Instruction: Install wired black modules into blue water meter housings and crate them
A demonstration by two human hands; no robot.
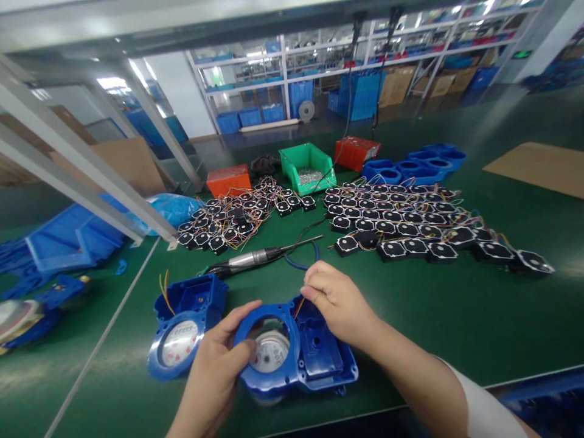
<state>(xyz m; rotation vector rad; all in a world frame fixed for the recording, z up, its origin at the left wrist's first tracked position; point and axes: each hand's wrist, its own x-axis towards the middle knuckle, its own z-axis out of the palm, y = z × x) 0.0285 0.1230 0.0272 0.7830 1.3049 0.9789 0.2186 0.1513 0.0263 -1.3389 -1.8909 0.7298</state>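
Fingers of your right hand [335, 298] are pinched nearly closed on thin wires [299, 308] rising from the blue meter housing [269, 384], low in the middle of the green worktop [392, 316]. Your left hand [221, 359] grips the housing's round rim, thumb and fingers moderately spread. The wire ends are hidden inside your right-hand pinch, and your left palm is turned out of sight. The meter at the far left [22, 322] is cut off by the frame edge, and the dial print is too small to read. The housing's round part holds a dial [271, 351]; its boxy part looks empty apart from the wires. Beyond, a green bin [319, 159] contains many small silvery pieces [310, 176].
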